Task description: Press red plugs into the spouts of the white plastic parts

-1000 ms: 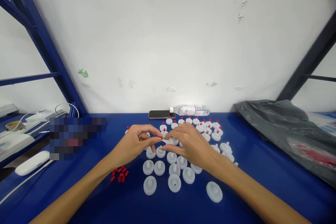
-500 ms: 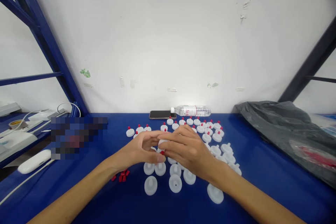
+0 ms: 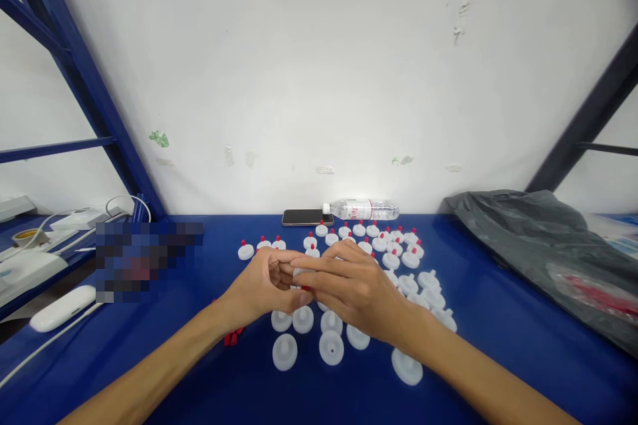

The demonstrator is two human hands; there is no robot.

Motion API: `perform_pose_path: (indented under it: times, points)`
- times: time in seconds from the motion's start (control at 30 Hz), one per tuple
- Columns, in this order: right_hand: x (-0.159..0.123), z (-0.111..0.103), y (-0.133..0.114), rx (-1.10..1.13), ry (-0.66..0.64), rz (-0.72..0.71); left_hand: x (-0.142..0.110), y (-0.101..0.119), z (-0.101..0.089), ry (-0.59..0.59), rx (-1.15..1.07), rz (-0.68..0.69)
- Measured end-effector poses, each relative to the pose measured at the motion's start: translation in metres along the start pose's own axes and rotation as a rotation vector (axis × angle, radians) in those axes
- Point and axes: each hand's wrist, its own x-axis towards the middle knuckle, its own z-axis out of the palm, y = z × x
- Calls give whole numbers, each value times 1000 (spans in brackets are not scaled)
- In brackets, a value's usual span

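My left hand (image 3: 262,282) and my right hand (image 3: 351,282) meet over the middle of the blue table, both closed around one white nozzle cap (image 3: 302,274). My right fingers wrap over its white body, which shows only partly. At its lower side my left thumb presses a small red tip cap (image 3: 306,288). Below my hands lie several bare white nozzle caps, one of them nearest me on the left (image 3: 284,352). Loose red tip caps (image 3: 232,338) sit beside my left wrist, partly covered by it. Beyond my hands stand several white nozzle caps with red tips (image 3: 391,259).
Against the wall lie a phone (image 3: 304,217) and a clear water bottle (image 3: 361,209). A dark grey plastic bag (image 3: 518,239) covers the right side. On the left are a white device (image 3: 64,309), cables and a blurred-out patch. Blue frame posts rise at both sides.
My hands have shifted slightly left and stay together around the nozzle cap. My left wrist now covers more of the loose red tip caps. The view has moved very slightly.
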Motion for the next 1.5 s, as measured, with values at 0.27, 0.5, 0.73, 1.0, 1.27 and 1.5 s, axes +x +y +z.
perform_pose_path:
  times: [0.27,0.5,0.73,1.0,1.27,1.5]
  points:
    - [-2,3,0,47,-4,29,1,3,4,72,150,9]
    - [3,-5,4,35,-51,450,-1,9,-10,417,579,160]
    - [-8,7,18,19,-337,607,-5,12,-37,393,1061,208]
    - [-5,0,20,5,-382,667,-7,25,-40,248,1207,65]
    - [-6,0,19,8,-445,605,-8,30,-44,180,1157,-58]
    - [-13,4,20,5,-428,523,-8,32,-44,123,1071,-161]
